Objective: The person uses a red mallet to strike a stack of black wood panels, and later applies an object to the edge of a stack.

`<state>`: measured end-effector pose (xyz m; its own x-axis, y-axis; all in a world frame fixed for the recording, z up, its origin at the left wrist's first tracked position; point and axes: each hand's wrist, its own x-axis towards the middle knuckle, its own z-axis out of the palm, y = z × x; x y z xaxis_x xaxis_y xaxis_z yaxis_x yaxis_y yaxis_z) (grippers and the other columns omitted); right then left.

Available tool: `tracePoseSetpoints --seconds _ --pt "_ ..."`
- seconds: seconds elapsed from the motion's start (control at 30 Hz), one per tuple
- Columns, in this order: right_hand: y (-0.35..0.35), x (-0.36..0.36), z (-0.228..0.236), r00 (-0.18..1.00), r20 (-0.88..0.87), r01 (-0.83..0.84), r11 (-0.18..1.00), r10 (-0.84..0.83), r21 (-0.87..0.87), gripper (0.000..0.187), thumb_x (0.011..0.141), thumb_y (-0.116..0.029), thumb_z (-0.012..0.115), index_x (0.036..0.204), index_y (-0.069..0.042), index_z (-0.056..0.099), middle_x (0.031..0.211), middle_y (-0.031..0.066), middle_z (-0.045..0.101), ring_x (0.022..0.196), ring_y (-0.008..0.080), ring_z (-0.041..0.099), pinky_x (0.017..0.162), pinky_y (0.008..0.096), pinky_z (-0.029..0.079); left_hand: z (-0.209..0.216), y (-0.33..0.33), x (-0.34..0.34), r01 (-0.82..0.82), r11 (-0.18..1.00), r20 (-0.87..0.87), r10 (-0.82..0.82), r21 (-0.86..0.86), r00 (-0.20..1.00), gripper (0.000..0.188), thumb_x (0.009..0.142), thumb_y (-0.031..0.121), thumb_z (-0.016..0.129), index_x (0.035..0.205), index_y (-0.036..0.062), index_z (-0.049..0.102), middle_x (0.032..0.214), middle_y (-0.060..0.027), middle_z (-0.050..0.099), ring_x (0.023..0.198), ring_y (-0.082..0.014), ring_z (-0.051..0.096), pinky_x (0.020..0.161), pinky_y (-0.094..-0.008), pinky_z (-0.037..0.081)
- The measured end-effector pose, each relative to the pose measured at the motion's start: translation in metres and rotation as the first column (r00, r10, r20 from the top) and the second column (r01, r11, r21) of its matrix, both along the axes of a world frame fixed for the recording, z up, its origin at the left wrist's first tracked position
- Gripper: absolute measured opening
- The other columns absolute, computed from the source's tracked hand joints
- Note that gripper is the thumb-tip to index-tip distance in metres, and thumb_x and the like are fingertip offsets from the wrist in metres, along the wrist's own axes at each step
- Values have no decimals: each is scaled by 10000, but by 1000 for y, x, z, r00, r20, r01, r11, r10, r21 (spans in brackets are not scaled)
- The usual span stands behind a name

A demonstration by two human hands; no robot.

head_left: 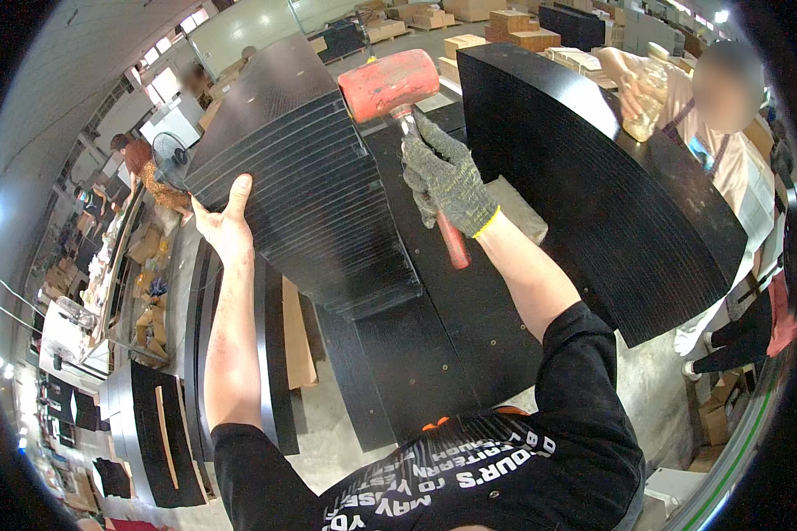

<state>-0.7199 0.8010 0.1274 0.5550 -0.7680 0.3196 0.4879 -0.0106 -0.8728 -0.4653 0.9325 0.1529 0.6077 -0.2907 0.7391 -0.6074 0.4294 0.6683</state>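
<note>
A red-headed mallet is raised in my right hand, which wears a grey knit glove with a yellow cuff. The glove wraps its handle, and the red lower end sticks out below. The mallet head is beside the upper right corner of a tall stack of black boards. My bare left hand rests at the left edge of that stack, thumb up and fingers apart; some fingertips are hidden behind the edge. Both stacks bear on a black work surface. To the right stands a second stack of curved black boards.
Across the right stack, a co-worker holds a clear bottle over its top. A greyish block lies between the stacks. Curved black panels lean at the lower left. Cardboard boxes stand behind, and a fan is far left.
</note>
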Motion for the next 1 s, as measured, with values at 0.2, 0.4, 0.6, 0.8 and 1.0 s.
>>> tracePoseSetpoints --seconds 0.2,0.4,0.6,0.8,1.0 --pt "-4 -1 0 1000 -3 -16 1000 16 -18 405 948 -241 580 1331 -154 482 702 -41 495 488 48 465 347 216 395 0 -4 6 25 999 -7 -26 -31 1000 706 731 194 839 1294 -8 463 1190 -113 576 1071 -202 546 992 -327 399" --pt "0 3 -1 999 -13 46 999 -46 -10 434 941 -237 597 1352 -162 481 760 -40 511 512 53 476 342 213 397 6 1 2 -28 999 21 27 25 999 685 767 165 802 1325 -17 450 1249 -105 552 1105 -199 524 1010 -322 377" --pt "-18 -18 -15 979 87 -199 963 186 183 294 964 -168 542 1258 -153 535 775 -53 554 588 28 487 491 201 418 -4 -19 2 36 999 7 -36 -6 999 665 760 119 804 1312 0 454 1196 -134 582 1074 -226 551 1006 -360 400" --pt "-8 -19 -41 996 70 44 991 -53 130 361 932 -143 571 1290 -136 521 842 -56 559 651 63 499 571 223 440 -24 7 10 142 989 -122 -148 -51 981 765 765 178 803 1389 21 387 1247 -136 548 1088 -231 548 1000 -379 441" --pt "-18 -27 -68 976 -175 108 987 -128 -123 481 888 -174 611 1350 -169 479 734 -26 519 550 73 465 492 253 421 -28 -16 1 114 992 -174 -122 -55 977 647 717 103 833 1240 -55 487 1181 -140 596 1023 -207 587 973 -368 448"
